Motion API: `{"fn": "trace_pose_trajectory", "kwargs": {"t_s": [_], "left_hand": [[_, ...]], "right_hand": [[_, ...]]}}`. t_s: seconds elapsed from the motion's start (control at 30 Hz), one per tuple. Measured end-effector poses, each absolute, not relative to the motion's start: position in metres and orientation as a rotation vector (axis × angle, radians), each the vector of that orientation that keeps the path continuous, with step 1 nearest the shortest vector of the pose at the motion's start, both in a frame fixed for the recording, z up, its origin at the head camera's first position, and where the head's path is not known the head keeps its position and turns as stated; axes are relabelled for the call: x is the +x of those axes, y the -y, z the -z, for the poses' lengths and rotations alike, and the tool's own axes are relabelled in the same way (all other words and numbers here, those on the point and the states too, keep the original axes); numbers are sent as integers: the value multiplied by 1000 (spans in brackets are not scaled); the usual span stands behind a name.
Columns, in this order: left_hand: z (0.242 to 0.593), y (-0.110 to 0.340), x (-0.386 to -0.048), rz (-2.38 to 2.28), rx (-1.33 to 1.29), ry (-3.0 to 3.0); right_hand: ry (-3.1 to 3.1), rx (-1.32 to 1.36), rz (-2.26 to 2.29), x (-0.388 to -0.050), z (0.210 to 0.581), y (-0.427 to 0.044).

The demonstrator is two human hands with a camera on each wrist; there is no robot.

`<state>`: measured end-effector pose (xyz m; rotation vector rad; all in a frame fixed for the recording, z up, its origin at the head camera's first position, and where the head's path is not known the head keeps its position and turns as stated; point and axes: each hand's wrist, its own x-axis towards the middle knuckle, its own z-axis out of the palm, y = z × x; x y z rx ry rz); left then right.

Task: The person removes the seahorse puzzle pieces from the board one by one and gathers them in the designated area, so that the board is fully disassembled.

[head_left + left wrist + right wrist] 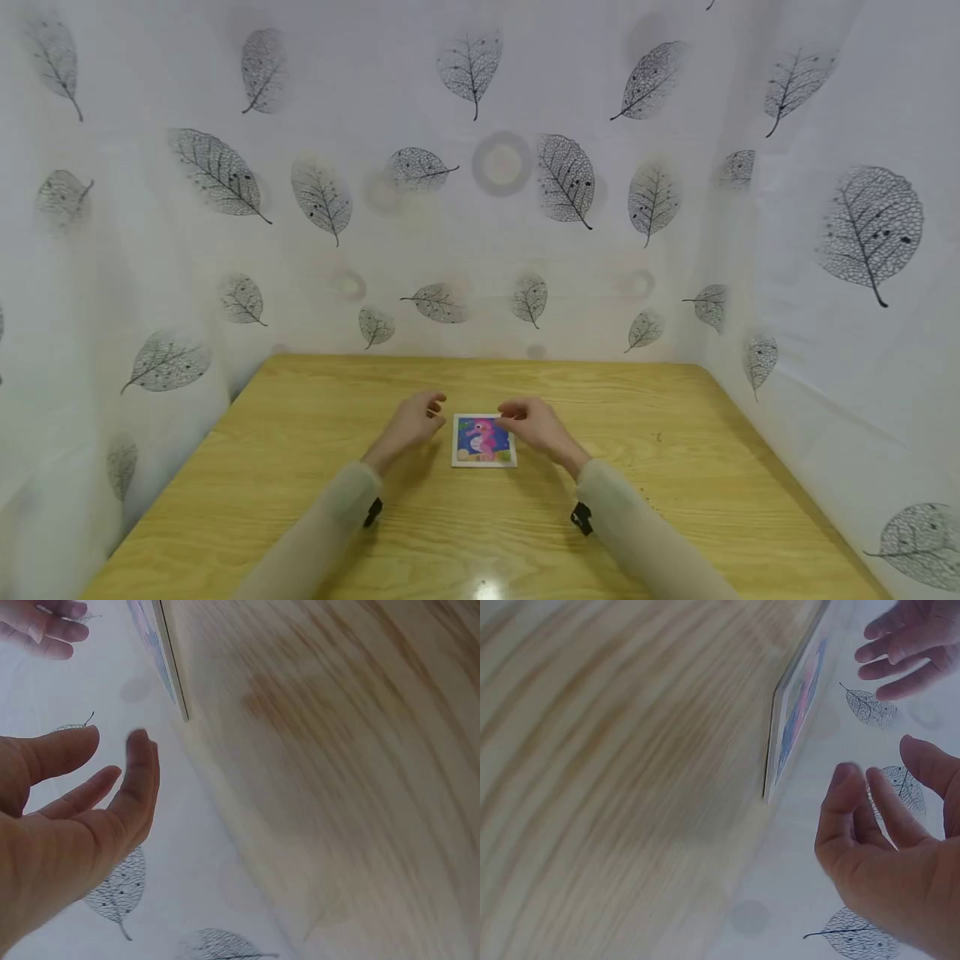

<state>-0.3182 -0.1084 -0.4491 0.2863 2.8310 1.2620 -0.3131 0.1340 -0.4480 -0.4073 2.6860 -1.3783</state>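
Observation:
A square picture board (pixel 484 442) with a white border and a pink seahorse on blue lies flat on the wooden table. My left hand (pixel 411 423) hovers just left of it, fingers loosely bent, thumb apart. Over its upper right edge is my right hand (pixel 534 423), also with relaxed, bent fingers. In the left wrist view a gap separates the left hand (pixel 90 795) from the board (pixel 161 649). The right wrist view has the right hand (pixel 892 832) beside the board (pixel 799 705), holding nothing.
The wooden table (pixel 315 417) extends around the board. White curtains (pixel 480 242) with dark leaf prints hang behind it and along both sides. Dark bands (pixel 582 517) show at both wrists below the light sleeves.

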Motion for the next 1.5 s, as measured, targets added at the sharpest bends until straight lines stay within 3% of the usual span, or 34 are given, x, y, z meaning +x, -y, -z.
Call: {"fn": "trace_pose_trajectory", "kwargs": {"t_s": [0.2,0.63,1.5], "left_hand": [[454,109,-327,-1449,222,-2610],[457,112,-336,-1253,293,-2541],[465,105,-339,-1129,368,-2542]], "right_hand": [[-2404,-443,1521,-330,450,-128],[-2415,-495,1352,-361,453,-103],[-2430,-647,1137,-384,462,-92]]}}
